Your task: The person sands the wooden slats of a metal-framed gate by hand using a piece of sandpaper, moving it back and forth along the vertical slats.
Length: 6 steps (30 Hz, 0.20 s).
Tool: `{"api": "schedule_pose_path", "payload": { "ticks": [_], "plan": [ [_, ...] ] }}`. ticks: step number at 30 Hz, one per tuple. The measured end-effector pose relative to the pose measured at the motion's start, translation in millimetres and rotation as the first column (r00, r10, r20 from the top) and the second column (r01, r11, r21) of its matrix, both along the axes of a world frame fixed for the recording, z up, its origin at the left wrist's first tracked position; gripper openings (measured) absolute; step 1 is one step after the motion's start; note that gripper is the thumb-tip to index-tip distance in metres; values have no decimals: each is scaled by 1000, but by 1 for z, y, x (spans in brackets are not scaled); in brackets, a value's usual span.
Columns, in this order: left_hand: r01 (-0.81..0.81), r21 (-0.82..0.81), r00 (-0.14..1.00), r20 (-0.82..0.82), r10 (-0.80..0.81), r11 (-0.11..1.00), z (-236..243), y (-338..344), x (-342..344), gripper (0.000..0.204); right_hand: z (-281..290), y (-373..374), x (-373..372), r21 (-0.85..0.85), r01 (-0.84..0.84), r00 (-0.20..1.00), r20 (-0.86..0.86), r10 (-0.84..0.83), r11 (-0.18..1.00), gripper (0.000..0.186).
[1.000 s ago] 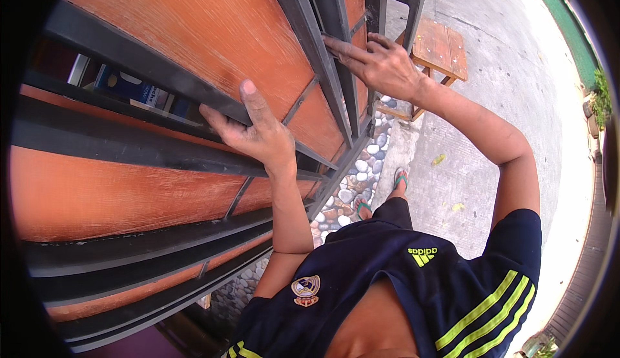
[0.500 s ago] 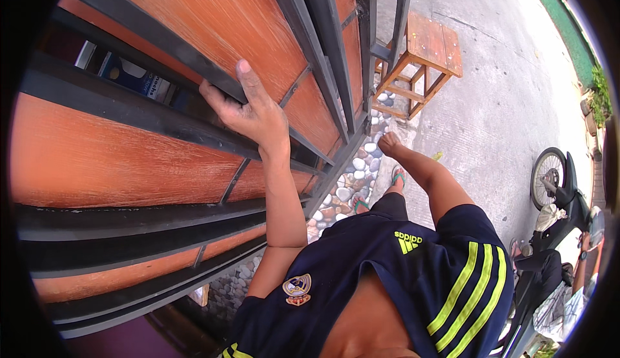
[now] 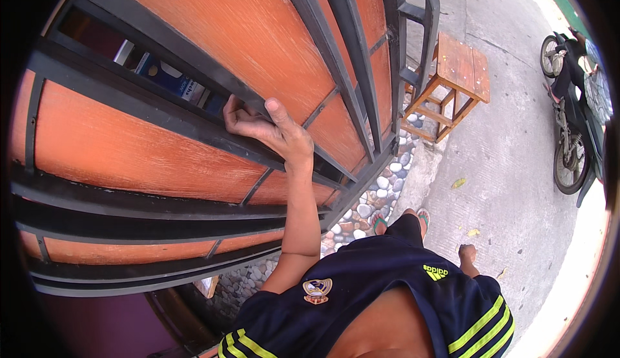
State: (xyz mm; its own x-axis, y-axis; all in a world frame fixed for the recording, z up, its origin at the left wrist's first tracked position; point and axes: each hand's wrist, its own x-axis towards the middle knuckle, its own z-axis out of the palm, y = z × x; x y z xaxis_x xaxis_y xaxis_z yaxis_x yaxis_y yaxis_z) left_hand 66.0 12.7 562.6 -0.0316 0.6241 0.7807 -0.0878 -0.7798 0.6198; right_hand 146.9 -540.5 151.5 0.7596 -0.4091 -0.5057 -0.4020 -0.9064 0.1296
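Note:
My left hand [image 3: 271, 132] is closed on a dark metal bar of a gate [image 3: 187, 54]. Its thumb lies along the orange panel side while the fingers curl into the gap behind the bar. Orange wood-look panels [image 3: 123, 145] fill the gate between black bars. Low at my right side hangs my right hand [image 3: 468, 253], away from the gate and over the concrete. Seen from above, its fingers are hidden, and nothing shows in it.
A wooden stool [image 3: 462, 74] stands beyond the gate's far end. Rounded pebbles [image 3: 381, 184] line the ground along the gate's foot. At the right, a person sits on a motorcycle [image 3: 571, 138] on the concrete road [image 3: 510, 184]. Blue packaging [image 3: 165, 77] shows through the gap.
My right arm has swung back from in front of me to my side. The gate and my left hand sit farther right in view. The motorcycle has moved farther away along the road.

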Motion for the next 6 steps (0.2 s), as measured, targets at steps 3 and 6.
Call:
{"api": "schedule_pose_path", "payload": {
  "ticks": [3,6],
  "plan": [
    [-60,109,995,-70,68,992,-2,2,-1,51,-15,26,-13,36,-68,998,-12,68,997,34],
    [-97,230,981,-140,132,968,-4,-2,-2,50,-26,50,11,187,-180,980,-54,193,966,39]
  ]
}}
